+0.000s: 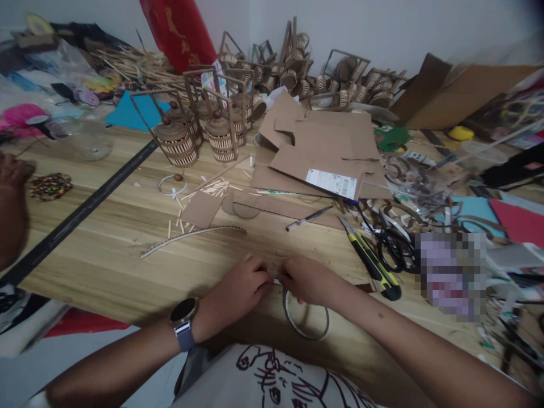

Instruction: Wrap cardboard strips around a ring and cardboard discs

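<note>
Left of the yellow utility knife point(369, 258), your left hand point(238, 289) and right hand point(312, 282), fingers narrowed, seem to pinch a white strip point(276, 281) beside a thin ring point(312, 338), a delicate step whose next move calls for steadiness.

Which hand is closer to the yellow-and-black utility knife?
Right. The right hand is just left of the yellow-and-black utility knife, not touching it; the left hand is farther left, beyond the right hand.
</note>
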`<state>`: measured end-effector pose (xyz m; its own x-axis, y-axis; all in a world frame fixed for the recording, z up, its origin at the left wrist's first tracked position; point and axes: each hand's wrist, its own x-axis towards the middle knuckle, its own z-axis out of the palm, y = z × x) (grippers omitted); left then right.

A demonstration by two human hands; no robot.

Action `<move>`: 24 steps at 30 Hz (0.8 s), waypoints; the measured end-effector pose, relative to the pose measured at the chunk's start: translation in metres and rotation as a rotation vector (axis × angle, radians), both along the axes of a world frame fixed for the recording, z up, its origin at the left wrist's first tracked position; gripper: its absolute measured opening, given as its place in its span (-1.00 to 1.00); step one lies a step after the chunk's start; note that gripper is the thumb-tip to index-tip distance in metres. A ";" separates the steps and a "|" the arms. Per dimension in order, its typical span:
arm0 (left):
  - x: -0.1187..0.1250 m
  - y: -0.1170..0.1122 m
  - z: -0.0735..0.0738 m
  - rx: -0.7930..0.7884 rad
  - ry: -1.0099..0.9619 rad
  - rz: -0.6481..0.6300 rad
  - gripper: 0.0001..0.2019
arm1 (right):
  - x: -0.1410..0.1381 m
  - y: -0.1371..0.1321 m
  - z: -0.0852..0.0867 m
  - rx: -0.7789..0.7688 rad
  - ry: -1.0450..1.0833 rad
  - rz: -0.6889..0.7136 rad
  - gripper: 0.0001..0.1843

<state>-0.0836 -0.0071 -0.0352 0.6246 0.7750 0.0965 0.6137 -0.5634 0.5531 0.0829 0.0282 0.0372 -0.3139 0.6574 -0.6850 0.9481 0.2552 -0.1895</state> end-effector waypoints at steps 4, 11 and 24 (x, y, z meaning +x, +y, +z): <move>-0.004 -0.004 0.004 0.017 0.044 0.006 -0.81 | -0.001 0.002 0.002 -0.014 0.007 -0.001 -0.64; 0.005 -0.002 0.013 0.033 0.069 -0.089 -0.80 | -0.002 0.002 0.001 -0.025 0.063 -0.014 -0.64; 0.008 0.000 0.007 -0.011 0.068 -0.116 -0.74 | 0.042 -0.007 -0.030 -0.116 0.355 -0.332 -0.68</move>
